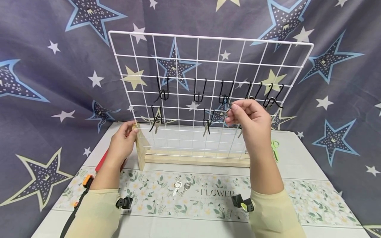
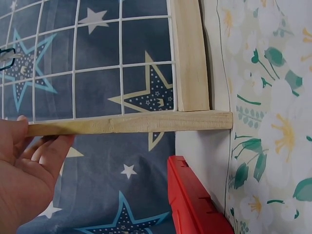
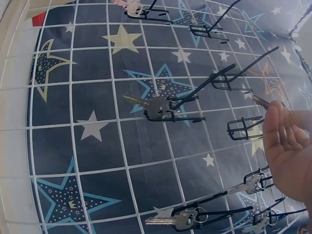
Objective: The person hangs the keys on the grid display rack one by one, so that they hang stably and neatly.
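A white wire grid panel (image 1: 208, 66) stands in a wooden base (image 1: 196, 158) on the table. Black wire hooks (image 1: 198, 91) hang on the grid, and some carry keys (image 1: 156, 124). My left hand (image 1: 132, 130) grips the wooden upright (image 2: 131, 122) at the base's left end, thumb on one side and fingers on the other. Raised in front of the grid's right part, my right hand (image 1: 230, 112) pinches a small key (image 3: 262, 102) close to a hook (image 3: 243, 127). Most of that key is hidden behind the fingers. Two loose keys (image 1: 181, 187) lie on the flowered runner.
A red tool (image 2: 195, 202) lies left of the base, beside my left hand. Green scissors (image 1: 275, 149) lie at the right behind my right wrist. Star-patterned cloth (image 1: 44, 82) hangs behind and around the table. Several hooks in the right wrist view hold keys (image 3: 152, 105).
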`<state>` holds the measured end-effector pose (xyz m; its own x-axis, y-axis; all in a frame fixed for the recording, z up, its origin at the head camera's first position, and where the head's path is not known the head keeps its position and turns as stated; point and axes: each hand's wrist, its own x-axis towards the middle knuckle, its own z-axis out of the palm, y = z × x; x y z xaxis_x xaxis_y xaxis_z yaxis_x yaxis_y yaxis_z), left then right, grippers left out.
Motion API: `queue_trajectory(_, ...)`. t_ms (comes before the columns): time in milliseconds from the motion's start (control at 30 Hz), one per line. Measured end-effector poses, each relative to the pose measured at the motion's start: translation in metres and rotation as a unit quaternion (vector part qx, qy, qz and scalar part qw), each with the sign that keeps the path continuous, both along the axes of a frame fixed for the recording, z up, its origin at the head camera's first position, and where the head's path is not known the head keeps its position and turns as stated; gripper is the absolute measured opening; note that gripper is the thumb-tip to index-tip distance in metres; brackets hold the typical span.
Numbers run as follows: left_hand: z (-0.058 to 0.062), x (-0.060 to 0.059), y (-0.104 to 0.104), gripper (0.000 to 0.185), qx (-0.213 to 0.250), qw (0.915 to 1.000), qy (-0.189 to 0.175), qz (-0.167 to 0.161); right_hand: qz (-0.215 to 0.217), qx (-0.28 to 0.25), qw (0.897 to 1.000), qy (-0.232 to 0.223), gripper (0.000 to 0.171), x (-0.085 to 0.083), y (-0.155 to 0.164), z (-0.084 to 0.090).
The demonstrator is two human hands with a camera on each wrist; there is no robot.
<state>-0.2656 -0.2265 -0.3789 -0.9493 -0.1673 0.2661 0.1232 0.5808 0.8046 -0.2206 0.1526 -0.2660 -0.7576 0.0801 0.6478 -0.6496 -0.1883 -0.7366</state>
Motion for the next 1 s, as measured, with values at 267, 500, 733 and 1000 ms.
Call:
queue_trajectory(267,0.0,0.0,0.0,0.042,-0.001,1.0,-0.002,0.001,-0.003,0.0,1.0,-0.017,0.003,-0.008,-0.001,-0.003)
queue_trajectory(500,-0.002,-0.001,-0.001,0.042,-0.002,1.0,0.007,0.002,-0.027,0.004,0.998,-0.05,0.004,-0.013,-0.003,-0.005)
queue_trajectory(733,-0.003,-0.001,0.0,0.042,-0.001,1.0,0.008,0.003,-0.039,0.009,0.998,-0.057,0.003,-0.02,-0.004,-0.008)
queue_trajectory(1000,-0.002,0.0,0.001,0.043,0.002,1.0,0.003,0.005,-0.082,0.051,0.994,-0.058,0.02,-0.027,-0.005,-0.01)
